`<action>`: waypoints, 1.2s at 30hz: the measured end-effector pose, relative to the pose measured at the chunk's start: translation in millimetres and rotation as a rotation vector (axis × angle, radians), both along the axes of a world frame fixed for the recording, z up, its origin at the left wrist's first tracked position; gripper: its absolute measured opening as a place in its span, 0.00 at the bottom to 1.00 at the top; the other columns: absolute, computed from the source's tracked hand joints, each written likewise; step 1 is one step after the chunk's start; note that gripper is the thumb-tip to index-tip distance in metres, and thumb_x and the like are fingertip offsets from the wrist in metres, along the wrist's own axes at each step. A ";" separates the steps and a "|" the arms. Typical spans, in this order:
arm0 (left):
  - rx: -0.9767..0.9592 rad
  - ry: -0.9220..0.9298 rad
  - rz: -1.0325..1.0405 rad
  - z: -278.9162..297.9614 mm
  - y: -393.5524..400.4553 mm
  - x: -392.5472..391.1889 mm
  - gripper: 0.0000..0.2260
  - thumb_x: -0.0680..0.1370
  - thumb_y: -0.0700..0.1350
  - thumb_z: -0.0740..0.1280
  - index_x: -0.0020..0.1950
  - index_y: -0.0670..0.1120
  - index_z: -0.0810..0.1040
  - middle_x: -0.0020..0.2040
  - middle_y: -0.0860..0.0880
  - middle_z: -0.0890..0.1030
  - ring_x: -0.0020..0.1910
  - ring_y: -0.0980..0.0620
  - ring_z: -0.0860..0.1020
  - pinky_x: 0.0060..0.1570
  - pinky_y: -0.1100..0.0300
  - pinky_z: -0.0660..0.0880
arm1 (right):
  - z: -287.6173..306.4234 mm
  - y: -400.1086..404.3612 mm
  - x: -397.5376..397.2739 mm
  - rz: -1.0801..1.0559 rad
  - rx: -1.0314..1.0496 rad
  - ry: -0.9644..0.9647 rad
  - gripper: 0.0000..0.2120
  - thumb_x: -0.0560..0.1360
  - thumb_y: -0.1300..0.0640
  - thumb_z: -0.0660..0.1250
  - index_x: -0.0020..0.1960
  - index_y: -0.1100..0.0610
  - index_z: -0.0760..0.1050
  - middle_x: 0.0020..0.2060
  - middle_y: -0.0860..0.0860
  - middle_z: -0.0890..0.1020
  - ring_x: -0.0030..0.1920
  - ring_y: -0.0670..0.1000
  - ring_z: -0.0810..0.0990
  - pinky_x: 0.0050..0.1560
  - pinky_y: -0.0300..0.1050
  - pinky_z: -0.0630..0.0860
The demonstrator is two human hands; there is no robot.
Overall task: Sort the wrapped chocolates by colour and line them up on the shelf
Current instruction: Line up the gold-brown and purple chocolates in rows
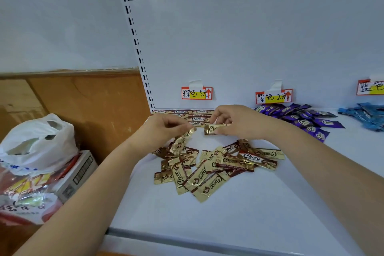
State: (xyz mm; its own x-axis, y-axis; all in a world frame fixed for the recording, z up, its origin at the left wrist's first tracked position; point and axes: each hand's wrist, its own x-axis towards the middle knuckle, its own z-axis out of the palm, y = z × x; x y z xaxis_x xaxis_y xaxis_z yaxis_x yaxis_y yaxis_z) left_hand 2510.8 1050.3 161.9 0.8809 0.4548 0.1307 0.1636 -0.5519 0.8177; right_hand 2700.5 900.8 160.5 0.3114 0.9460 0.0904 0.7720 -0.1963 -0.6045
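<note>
At the far left of the frame a white plastic bag (39, 141) sits on a cardboard box (79, 172), with a snack packet (25, 197) below it, all off the shelf (207, 220).

Just left of centre, the left hand (164, 127) has its fingers curled down, pinching the top end of a gold Choco sachet (182, 140) that hangs tilted over the loose pile (214, 164) of gold and brown-red sachets in the middle of the frame. Behind the hands, against the back panel under the brown price tag (196, 93), a neat row of sachets (193, 115) is already laid flat.

Right of centre, the right hand (239, 120) pinches a second gold sachet (214, 129) held roughly level; whether it grips the seam or the body I cannot tell.

These sachets look light, thin and crinkly, probably slick foil with a small stiff bar inside, so a fingertip pinch at a crimped end should hold best; flat ones may need a fingernail under an edge.

Further right lie the purple chocolates (301, 118) below the purple tag (273, 97), then blue ones (365, 116) at the right edge.
</note>
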 end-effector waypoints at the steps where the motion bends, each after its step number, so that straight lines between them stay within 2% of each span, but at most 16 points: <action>1: -0.050 -0.051 0.035 1.7 0.2 -0.3 0.11 0.72 0.54 0.70 0.49 0.52 0.86 0.40 0.56 0.84 0.35 0.60 0.77 0.39 0.67 0.73 | -0.6 0.9 0.0 -0.014 0.030 -0.017 0.07 0.74 0.54 0.72 0.50 0.45 0.77 0.46 0.44 0.81 0.42 0.40 0.76 0.43 0.33 0.70; 4: -0.171 -0.205 0.140 4.2 3.0 -0.9 0.11 0.72 0.53 0.70 0.49 0.50 0.87 0.39 0.47 0.84 0.31 0.58 0.74 0.35 0.66 0.72 | -2.5 0.4 -2.4 -0.027 0.092 -0.062 0.06 0.76 0.55 0.70 0.47 0.44 0.78 0.46 0.41 0.81 0.45 0.37 0.76 0.41 0.27 0.68; 6: -0.148 -0.269 0.221 2.9 7.4 -1.1 0.07 0.74 0.49 0.71 0.49 0.49 0.86 0.38 0.49 0.85 0.30 0.59 0.75 0.32 0.69 0.72 | -5.3 0.4 -3.5 -0.029 0.117 -0.094 0.05 0.77 0.56 0.69 0.48 0.45 0.78 0.47 0.41 0.81 0.45 0.39 0.77 0.43 0.31 0.70; 8: 0.007 -0.298 0.292 -0.9 13.8 -0.9 0.05 0.75 0.46 0.72 0.49 0.50 0.86 0.39 0.53 0.85 0.33 0.59 0.79 0.36 0.68 0.75 | -6.7 1.1 -5.5 -0.024 0.139 -0.115 0.05 0.77 0.56 0.69 0.48 0.45 0.78 0.46 0.41 0.81 0.46 0.41 0.78 0.44 0.36 0.72; 10: 0.265 -0.270 0.309 -5.0 19.4 -0.9 0.04 0.75 0.48 0.73 0.48 0.53 0.86 0.41 0.57 0.84 0.39 0.61 0.80 0.42 0.68 0.75 | -7.5 2.9 -6.4 -0.009 0.152 -0.142 0.05 0.77 0.56 0.69 0.48 0.45 0.79 0.46 0.42 0.81 0.47 0.43 0.78 0.46 0.38 0.72; 12: 0.470 -0.191 0.244 -7.6 20.2 -0.6 0.04 0.74 0.50 0.73 0.48 0.56 0.86 0.43 0.59 0.81 0.44 0.62 0.77 0.41 0.69 0.72 | -8.0 3.9 -7.2 0.006 0.144 -0.165 0.06 0.77 0.56 0.70 0.49 0.45 0.81 0.47 0.42 0.81 0.45 0.42 0.77 0.46 0.38 0.72; 13: 0.502 -0.153 0.196 -8.5 20.0 -0.4 0.05 0.74 0.50 0.73 0.48 0.56 0.86 0.44 0.59 0.80 0.44 0.61 0.77 0.41 0.69 0.71 | -8.7 4.0 -7.1 0.012 0.136 -0.166 0.06 0.77 0.56 0.70 0.50 0.45 0.82 0.47 0.42 0.80 0.45 0.41 0.76 0.46 0.36 0.71; 17: 0.384 -0.077 0.009 -4.9 16.1 -3.6 0.05 0.75 0.45 0.73 0.48 0.54 0.86 0.45 0.58 0.82 0.43 0.60 0.78 0.41 0.70 0.72 | -8.9 2.5 -8.0 0.029 0.112 -0.139 0.06 0.76 0.54 0.70 0.50 0.44 0.83 0.43 0.35 0.79 0.46 0.34 0.75 0.44 0.27 0.68; 19: 0.337 0.014 -0.041 -1.5 17.1 -6.4 0.04 0.76 0.45 0.72 0.47 0.54 0.85 0.45 0.59 0.82 0.45 0.60 0.79 0.43 0.69 0.74 | -8.2 1.2 -7.7 0.039 0.110 -0.114 0.06 0.76 0.53 0.70 0.50 0.44 0.84 0.44 0.35 0.80 0.48 0.32 0.75 0.44 0.25 0.69; 22: 0.325 0.148 -0.036 -1.6 22.5 -10.4 0.01 0.76 0.50 0.72 0.45 0.54 0.82 0.46 0.58 0.81 0.46 0.61 0.78 0.43 0.65 0.71 | -7.7 0.2 -5.2 0.055 0.075 -0.101 0.07 0.75 0.54 0.71 0.48 0.42 0.83 0.47 0.36 0.81 0.50 0.35 0.75 0.50 0.31 0.71; 24: 0.403 0.174 0.045 -5.8 27.9 -10.6 0.05 0.74 0.55 0.72 0.46 0.57 0.79 0.46 0.59 0.79 0.47 0.60 0.75 0.43 0.64 0.71 | -8.2 0.8 -3.9 0.070 0.029 -0.168 0.07 0.75 0.53 0.71 0.50 0.41 0.82 0.50 0.36 0.80 0.53 0.37 0.74 0.53 0.35 0.69; 26: 0.462 0.199 0.085 -9.6 31.1 -8.4 0.09 0.73 0.60 0.71 0.49 0.59 0.77 0.47 0.60 0.78 0.47 0.59 0.74 0.44 0.64 0.72 | -8.8 0.8 -2.8 0.079 0.031 -0.185 0.08 0.75 0.53 0.71 0.53 0.44 0.81 0.49 0.37 0.80 0.51 0.38 0.74 0.49 0.29 0.68; 28: 0.482 0.280 0.077 -13.0 32.5 -5.9 0.14 0.72 0.61 0.71 0.55 0.60 0.77 0.48 0.60 0.77 0.46 0.59 0.74 0.44 0.63 0.74 | -10.0 0.9 -1.4 0.081 0.036 -0.183 0.09 0.75 0.54 0.72 0.53 0.45 0.80 0.47 0.38 0.80 0.48 0.40 0.76 0.46 0.29 0.71; 31: 0.467 0.322 0.056 -14.3 35.7 -6.4 0.13 0.75 0.57 0.71 0.58 0.60 0.78 0.49 0.60 0.77 0.48 0.58 0.75 0.49 0.58 0.77 | -11.9 1.8 -1.3 0.088 0.021 -0.207 0.08 0.75 0.54 0.71 0.52 0.42 0.79 0.44 0.37 0.79 0.47 0.40 0.78 0.47 0.34 0.74; 36: 0.431 0.314 0.038 -10.1 41.6 -12.4 0.10 0.77 0.48 0.71 0.55 0.62 0.79 0.53 0.60 0.78 0.52 0.61 0.74 0.54 0.61 0.75 | -15.6 6.2 -3.2 0.080 0.051 -0.224 0.09 0.75 0.56 0.70 0.52 0.43 0.80 0.45 0.37 0.78 0.47 0.38 0.77 0.47 0.32 0.73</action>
State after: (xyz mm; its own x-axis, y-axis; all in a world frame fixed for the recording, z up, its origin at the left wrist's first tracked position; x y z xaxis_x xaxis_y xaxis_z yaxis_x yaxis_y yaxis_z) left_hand 2498.5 1091.9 151.8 0.8917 0.4505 0.0451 0.3906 -0.8159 0.4264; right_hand 2697.3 907.0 145.0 0.2021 0.9593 0.1974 0.8999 -0.1023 -0.4240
